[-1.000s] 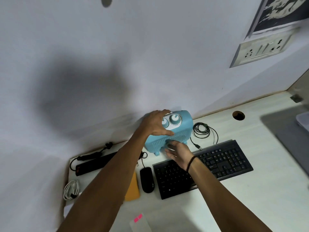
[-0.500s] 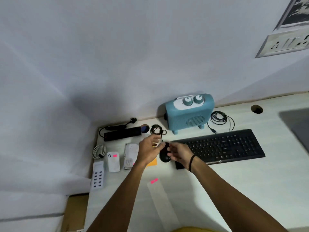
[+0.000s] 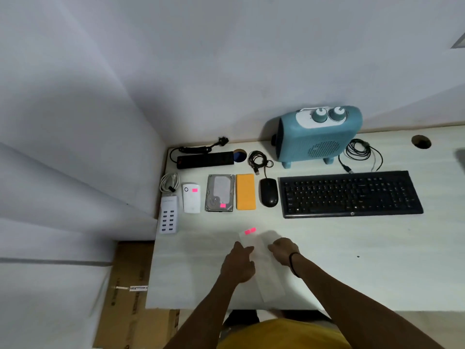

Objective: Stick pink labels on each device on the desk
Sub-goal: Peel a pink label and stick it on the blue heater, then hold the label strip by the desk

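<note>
A clear backing strip (image 3: 270,278) lies on the desk's near part, with pink labels (image 3: 249,230) at its far end. My left hand (image 3: 239,263) rests on the strip's left edge, fingers loosely bent. My right hand (image 3: 283,250) touches its right edge with bent fingers; neither hand grips anything that I can see. Behind stand a blue heater (image 3: 319,137), black keyboard (image 3: 349,193), black mouse (image 3: 269,192), yellow power bank (image 3: 245,192), hard drive (image 3: 219,190), white adapter (image 3: 191,201), white USB hub (image 3: 168,215) and black power strip (image 3: 205,159). The hard drive and the adapter each carry a pink label.
Coiled cables lie by the heater (image 3: 358,148), by the mouse (image 3: 259,159) and at the desk's left edge (image 3: 169,181). A cable hole (image 3: 421,141) sits at the back right. Walls close the back and left. A cardboard box (image 3: 125,285) stands beside the desk.
Both hands left the heater, passed the mouse and drew back to the label strip near the front edge. The view tilted down onto the whole desk.
</note>
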### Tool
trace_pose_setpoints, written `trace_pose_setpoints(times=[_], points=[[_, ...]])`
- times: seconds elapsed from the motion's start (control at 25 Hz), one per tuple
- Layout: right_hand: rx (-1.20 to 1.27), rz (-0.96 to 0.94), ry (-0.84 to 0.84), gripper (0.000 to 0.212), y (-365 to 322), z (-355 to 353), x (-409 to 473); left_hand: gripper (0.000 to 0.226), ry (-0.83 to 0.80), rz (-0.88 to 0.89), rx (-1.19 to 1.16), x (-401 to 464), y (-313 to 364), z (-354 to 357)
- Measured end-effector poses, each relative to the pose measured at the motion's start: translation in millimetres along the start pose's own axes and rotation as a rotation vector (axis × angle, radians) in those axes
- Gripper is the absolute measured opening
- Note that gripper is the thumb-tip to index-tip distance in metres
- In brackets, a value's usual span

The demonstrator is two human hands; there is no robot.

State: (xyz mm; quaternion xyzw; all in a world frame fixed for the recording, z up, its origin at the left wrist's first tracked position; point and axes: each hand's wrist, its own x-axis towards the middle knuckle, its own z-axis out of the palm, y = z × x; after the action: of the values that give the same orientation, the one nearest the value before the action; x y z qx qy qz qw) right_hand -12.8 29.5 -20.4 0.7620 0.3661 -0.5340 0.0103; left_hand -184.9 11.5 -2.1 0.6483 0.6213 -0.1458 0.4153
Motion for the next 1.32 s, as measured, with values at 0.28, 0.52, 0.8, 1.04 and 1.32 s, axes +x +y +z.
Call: trace_pose_setpoints(times=[0.28,0.52,0.8,1.04,1.32], points=[[0.306,0.171,-0.030,0.035,-10.8,31.5,-6.4,0.072,-0.112,0.041,0.161,3.9,-15.7,13.7],[0.256,0.246,0.083,0.056,-18.3,52.8,-13.7,0.076,-0.155,0.067,0.150,11.2,-22.3,14.9],[0.292,0.206,0.163,0.023,-5.7,53.6,-32.8,0.061,-0.045,0.109,-0.063,19.8,-36.0,19.2],[0.729,0.024,0.086,0.009,32.8,14.8,-61.7,0.015,0.012,-0.221,-0.974,-3.8,14.7,19.8],[0.787,0.006,0.433,0.021,140.4,-70.0,-119.1,0.009,0.022,-0.037,-0.943,-33.2,141.4,71.0]])
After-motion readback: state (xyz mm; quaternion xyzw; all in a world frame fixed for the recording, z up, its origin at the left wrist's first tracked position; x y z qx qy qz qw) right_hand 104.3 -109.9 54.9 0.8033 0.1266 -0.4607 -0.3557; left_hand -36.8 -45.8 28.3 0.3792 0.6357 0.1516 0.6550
